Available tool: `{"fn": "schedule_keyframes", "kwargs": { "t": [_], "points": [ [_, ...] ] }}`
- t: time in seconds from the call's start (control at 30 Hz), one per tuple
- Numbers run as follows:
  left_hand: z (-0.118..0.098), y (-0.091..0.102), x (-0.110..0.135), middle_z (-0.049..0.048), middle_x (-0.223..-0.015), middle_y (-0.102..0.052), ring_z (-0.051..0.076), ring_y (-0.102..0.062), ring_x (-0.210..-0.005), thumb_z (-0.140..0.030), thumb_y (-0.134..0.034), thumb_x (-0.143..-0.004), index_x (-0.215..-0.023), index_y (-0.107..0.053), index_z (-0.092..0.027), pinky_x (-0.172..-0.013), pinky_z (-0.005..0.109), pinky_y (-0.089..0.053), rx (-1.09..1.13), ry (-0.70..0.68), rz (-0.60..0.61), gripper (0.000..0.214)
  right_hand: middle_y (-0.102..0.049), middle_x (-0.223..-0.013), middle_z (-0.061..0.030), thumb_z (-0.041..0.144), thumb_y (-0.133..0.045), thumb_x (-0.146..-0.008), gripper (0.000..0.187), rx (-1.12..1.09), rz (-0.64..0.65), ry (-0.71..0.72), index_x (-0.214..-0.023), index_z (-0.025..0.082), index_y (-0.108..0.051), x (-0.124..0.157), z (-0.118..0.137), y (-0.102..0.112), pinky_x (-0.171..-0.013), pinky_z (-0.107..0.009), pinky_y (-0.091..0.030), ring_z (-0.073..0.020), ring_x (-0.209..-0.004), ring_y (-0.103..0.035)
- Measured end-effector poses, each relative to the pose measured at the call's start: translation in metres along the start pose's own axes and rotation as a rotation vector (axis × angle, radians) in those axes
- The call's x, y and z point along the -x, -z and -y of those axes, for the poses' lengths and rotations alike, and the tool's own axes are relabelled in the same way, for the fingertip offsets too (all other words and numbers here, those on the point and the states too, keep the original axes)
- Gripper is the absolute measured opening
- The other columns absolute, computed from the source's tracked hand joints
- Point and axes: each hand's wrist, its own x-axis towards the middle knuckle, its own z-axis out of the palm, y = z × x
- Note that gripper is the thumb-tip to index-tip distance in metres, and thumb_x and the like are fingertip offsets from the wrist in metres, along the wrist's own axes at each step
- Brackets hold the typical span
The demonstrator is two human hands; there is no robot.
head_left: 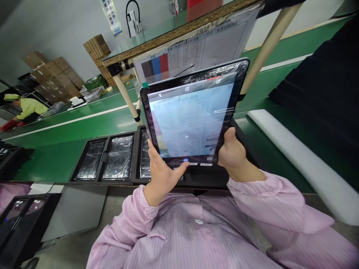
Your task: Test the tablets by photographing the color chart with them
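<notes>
A black tablet (193, 119) with a lit screen is held up and tilted in front of me. Its screen shows a pale blue, blurred picture of a printed page, with small icons along the top and bottom edges. My left hand (164, 172) grips the lower left corner, thumb over the bottom bezel. On the right edge, my right hand (234, 153) is closed, thumb pointing up and the other fingers hidden behind. A green tab (145, 85) sticks out at the upper left corner. Behind the tablet hangs a printed chart (182, 52) with colour blocks.
Black trays (105, 158) with wrapped tablets lie on the green bench (56, 155). A wooden shelf (168, 31) on pale posts stands ahead. A white foam roll (297, 160) lies right. Another person (29, 108) works far left near stacked cartons (56, 78).
</notes>
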Motion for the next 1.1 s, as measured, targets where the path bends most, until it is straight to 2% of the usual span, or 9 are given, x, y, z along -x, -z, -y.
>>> {"fn": "schedule_keyframes", "kwargs": {
  "t": [0.33, 0.4, 0.5, 0.6, 0.67, 0.7, 0.77, 0.93, 1.1],
  "points": [
    [0.003, -0.003, 0.002, 0.0264, -0.166, -0.008, 0.042, -0.016, -0.155, -0.048, -0.083, -0.073, -0.159, 0.012, -0.021, -0.121, 0.056, -0.033, 0.005, 0.043, -0.004, 0.131, -0.069, -0.107, -0.013, 0.095, -0.055, -0.068, 0.086, -0.104, 0.047, -0.068, -0.103, 0.018, -0.068, 0.003, 0.009, -0.007, -0.104, -0.042, -0.054, -0.0292, -0.12, -0.061],
    [0.006, -0.004, 0.002, 0.0261, -0.165, -0.011, 0.041, -0.022, -0.153, -0.049, -0.083, -0.074, -0.16, 0.012, -0.023, -0.118, 0.054, -0.037, -0.004, 0.008, -0.025, 0.13, -0.069, -0.108, -0.0131, 0.094, -0.056, -0.069, 0.085, -0.112, 0.058, -0.073, -0.104, 0.018, -0.069, 0.003, 0.009, -0.007, -0.105, -0.042, -0.054, -0.0293, -0.121, -0.061],
    [0.012, -0.005, 0.002, 0.0236, -0.161, -0.021, 0.039, -0.037, -0.146, -0.049, -0.079, -0.078, -0.16, 0.011, -0.03, -0.11, 0.054, -0.045, -0.006, -0.145, -0.083, 0.124, -0.068, -0.111, -0.0129, 0.094, -0.055, -0.07, 0.085, -0.123, 0.055, -0.069, -0.106, 0.018, -0.069, 0.003, 0.006, -0.007, -0.106, -0.043, -0.053, -0.0294, -0.123, -0.059],
    [0.015, -0.003, 0.0, 0.0175, -0.153, -0.029, 0.036, -0.048, -0.135, -0.049, -0.077, -0.081, -0.16, -0.012, -0.038, -0.103, 0.054, -0.051, -0.024, -0.256, -0.087, 0.104, -0.067, -0.116, -0.0134, 0.094, -0.054, -0.072, 0.086, -0.131, 0.035, -0.06, -0.108, 0.017, -0.069, 0.003, 0.003, -0.007, -0.109, -0.045, -0.051, -0.0301, -0.127, -0.057],
    [0.015, 0.0, -0.001, 0.0151, -0.148, -0.031, 0.034, -0.05, -0.13, -0.047, -0.076, -0.082, -0.156, -0.031, -0.037, -0.103, 0.052, -0.051, -0.046, -0.251, -0.048, 0.087, -0.066, -0.118, -0.0139, 0.093, -0.054, -0.072, 0.086, -0.136, 0.025, -0.057, -0.11, 0.017, -0.069, 0.003, 0.001, -0.007, -0.11, -0.045, -0.05, -0.0305, -0.129, -0.055],
    [0.014, 0.001, -0.002, 0.0147, -0.146, -0.032, 0.033, -0.051, -0.129, -0.046, -0.076, -0.082, -0.154, -0.036, -0.036, -0.103, 0.051, -0.051, -0.054, -0.246, -0.037, 0.083, -0.066, -0.119, -0.0141, 0.092, -0.054, -0.073, 0.086, -0.139, 0.022, -0.056, -0.11, 0.017, -0.069, 0.004, 0.0, -0.007, -0.111, -0.045, -0.05, -0.0306, -0.13, -0.054],
    [0.014, 0.001, -0.003, 0.0148, -0.144, -0.033, 0.033, -0.05, -0.13, -0.047, -0.075, -0.082, -0.156, -0.032, -0.036, -0.102, 0.05, -0.052, -0.055, -0.254, -0.049, 0.086, -0.065, -0.121, -0.0143, 0.091, -0.056, -0.073, 0.085, -0.145, 0.019, -0.054, -0.11, 0.016, -0.069, 0.004, 0.001, -0.007, -0.111, -0.045, -0.049, -0.0307, -0.131, -0.053],
    [0.019, -0.006, -0.001, 0.017, -0.141, -0.034, 0.032, -0.049, -0.127, -0.054, -0.073, -0.082, -0.161, -0.002, -0.037, -0.093, 0.05, -0.054, -0.043, -0.295, -0.138, 0.108, -0.066, -0.118, -0.0138, 0.091, -0.056, -0.074, 0.082, -0.174, 0.025, -0.053, -0.108, 0.017, -0.069, 0.005, 0.004, -0.011, -0.111, -0.046, -0.05, -0.0312, -0.13, -0.054],
    [0.021, -0.009, -0.001, 0.0171, -0.135, -0.039, 0.031, -0.051, -0.121, -0.049, -0.073, -0.082, -0.161, 0.004, -0.035, -0.09, 0.049, -0.054, -0.054, -0.307, -0.156, 0.111, -0.066, -0.116, -0.015, 0.091, -0.056, -0.073, 0.084, -0.166, 0.017, -0.05, -0.108, 0.016, -0.068, 0.005, 0.003, -0.012, -0.112, -0.046, -0.049, -0.0315, -0.132, -0.052]
  ]
}}
